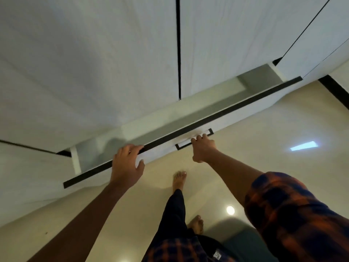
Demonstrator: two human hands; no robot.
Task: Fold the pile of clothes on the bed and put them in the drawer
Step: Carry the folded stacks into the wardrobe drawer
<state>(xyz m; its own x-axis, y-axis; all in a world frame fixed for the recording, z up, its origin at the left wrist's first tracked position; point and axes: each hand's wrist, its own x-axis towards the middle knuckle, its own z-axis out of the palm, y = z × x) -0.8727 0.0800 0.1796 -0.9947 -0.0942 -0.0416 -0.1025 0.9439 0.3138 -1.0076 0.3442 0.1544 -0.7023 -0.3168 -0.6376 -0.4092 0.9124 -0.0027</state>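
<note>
Drawer [236, 118] partly open: left hand [126, 165] curls its fingers over the top edge, right hand [204, 150] hooks the handle [181, 147]. Best moved evenly, kept square.

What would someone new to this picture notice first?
The open drawer runs slantwise across the middle, below tall white wardrobe doors. The left grip holds its dark top edge at centre left, and the right grip curls round the handle on its front. Below, bare feet stand on a glossy cream floor.
</note>
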